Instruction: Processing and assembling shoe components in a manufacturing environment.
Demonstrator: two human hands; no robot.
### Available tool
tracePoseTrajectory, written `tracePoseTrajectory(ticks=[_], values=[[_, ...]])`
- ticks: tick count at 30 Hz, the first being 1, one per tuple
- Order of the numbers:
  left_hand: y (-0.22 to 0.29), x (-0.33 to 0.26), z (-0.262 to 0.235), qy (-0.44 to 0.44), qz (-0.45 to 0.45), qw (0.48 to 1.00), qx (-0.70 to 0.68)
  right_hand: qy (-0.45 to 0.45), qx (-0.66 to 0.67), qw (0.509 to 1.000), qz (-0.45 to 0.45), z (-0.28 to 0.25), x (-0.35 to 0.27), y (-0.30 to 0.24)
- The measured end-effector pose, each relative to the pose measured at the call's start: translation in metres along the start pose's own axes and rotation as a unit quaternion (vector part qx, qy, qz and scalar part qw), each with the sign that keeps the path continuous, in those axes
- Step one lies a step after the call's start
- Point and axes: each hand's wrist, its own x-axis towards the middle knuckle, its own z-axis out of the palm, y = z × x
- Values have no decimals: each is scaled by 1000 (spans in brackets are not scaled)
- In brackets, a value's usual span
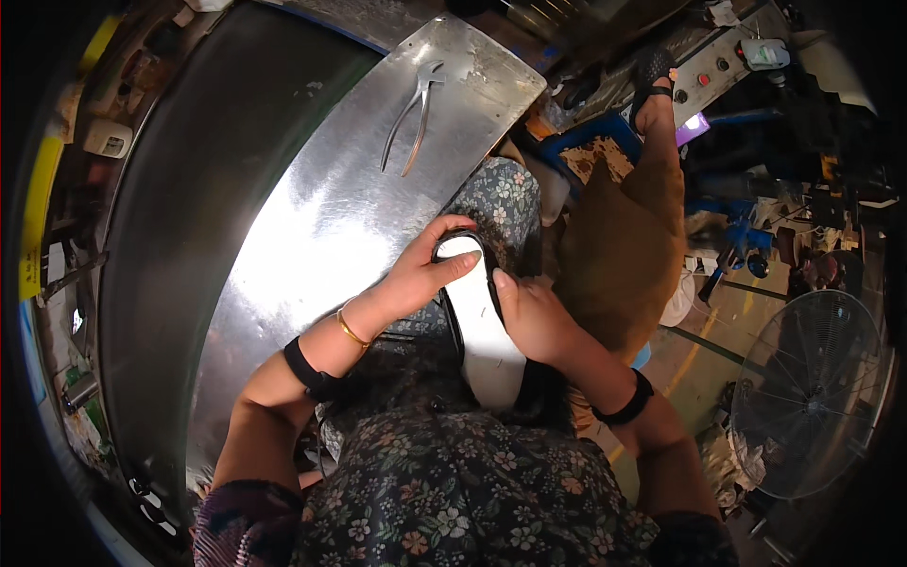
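Note:
A shoe [480, 326] with a white sole and a black upper lies sole-up on my lap, toe pointing away from me. My left hand [422, 272] grips its toe end, fingers curled over the top edge and the thumb lying across the white sole. My right hand [531, 317] holds the shoe's right side, thumb pressed on the black rim. Both wrists wear black bands, and the left one also has a thin gold bangle.
A shiny curved metal table [321, 217] stretches to my left, with a pair of metal pincers [412, 113] lying on its far end. My floral clothing [453, 482] fills the lower view. A floor fan [812, 392] stands at the right, and a sandalled foot [654, 90] at the upper right.

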Motion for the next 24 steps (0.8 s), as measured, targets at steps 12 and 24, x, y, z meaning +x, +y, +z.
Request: tracePoseTrajectory(ticks=[12, 24], values=[[22, 23, -12, -81, -116, 988, -62, -48, 243, 968, -52, -16, -41, 12], [35, -9, 34, 125, 143, 602, 776, 91, 185, 978, 25, 24, -31, -36]])
